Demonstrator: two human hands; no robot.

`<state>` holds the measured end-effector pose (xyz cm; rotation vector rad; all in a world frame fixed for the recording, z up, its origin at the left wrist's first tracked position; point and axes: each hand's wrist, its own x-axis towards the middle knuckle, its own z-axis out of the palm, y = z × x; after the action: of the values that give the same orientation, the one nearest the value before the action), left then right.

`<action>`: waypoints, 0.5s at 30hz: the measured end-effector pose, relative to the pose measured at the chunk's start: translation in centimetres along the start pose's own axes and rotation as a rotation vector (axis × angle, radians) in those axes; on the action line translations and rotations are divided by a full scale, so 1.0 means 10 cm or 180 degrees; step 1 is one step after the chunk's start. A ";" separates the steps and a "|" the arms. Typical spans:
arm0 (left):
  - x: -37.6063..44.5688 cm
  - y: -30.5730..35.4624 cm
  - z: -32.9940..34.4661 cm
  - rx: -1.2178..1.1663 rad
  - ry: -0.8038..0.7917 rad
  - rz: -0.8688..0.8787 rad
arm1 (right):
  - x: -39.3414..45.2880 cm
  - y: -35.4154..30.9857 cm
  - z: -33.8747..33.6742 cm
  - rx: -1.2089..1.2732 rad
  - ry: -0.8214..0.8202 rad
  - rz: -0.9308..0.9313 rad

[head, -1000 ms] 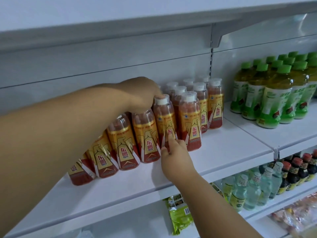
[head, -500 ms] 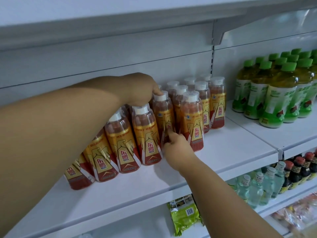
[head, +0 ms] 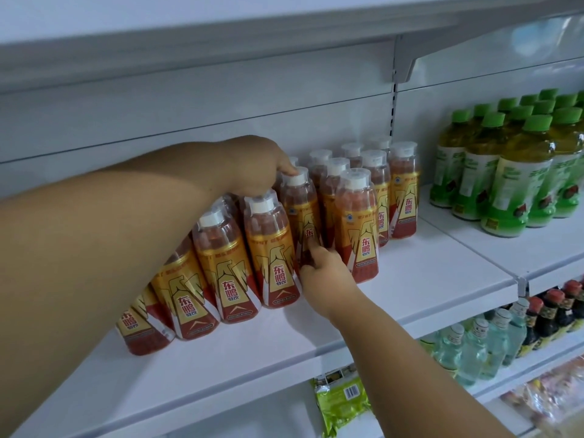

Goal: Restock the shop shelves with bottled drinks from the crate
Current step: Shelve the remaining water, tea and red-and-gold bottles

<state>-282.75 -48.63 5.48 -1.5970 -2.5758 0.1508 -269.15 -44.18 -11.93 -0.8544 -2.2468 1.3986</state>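
Orange-and-red drink bottles with white caps stand on the white shelf [head: 426, 273]. An upright group [head: 360, 222] fills the middle. Left of it a row of bottles [head: 275, 267] leans to the left, partly hidden under my left forearm. My left hand [head: 252, 165] arches over the bottle tops, its thumb on the cap of one bottle [head: 300, 213] and its fingers curled down behind, out of sight. My right hand [head: 325, 273] presses its fingers against the lower label of that same bottle, between the leaning row and the upright group. No crate is in view.
Green-capped bottles [head: 512, 184] crowd the shelf section to the right. The upper shelf [head: 221, 36] hangs close overhead. Below are clear bottles [head: 474, 352], dark red-capped bottles [head: 550, 314] and a green packet [head: 341, 403].
The leaning bottles have tipped more upright and closed in on the standing group. My right hand has slid up against the bottle's label. My left hand stays over the caps.
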 end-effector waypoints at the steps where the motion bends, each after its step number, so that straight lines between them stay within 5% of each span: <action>1: 0.00 0.00 0.00 -0.0012 0.0000 0.0003 | 0.00 0.00 0.00 0.0016 0.0005 -0.0008; 15: -0.14 0.04 0.02 -0.0157 -0.0052 -0.0007 | -0.11 -0.07 -0.05 -0.0015 0.0060 0.0021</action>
<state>-281.78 -49.68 5.14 -1.6157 -2.6132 0.1014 -268.26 -44.78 -11.09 -0.8738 -2.2363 1.3829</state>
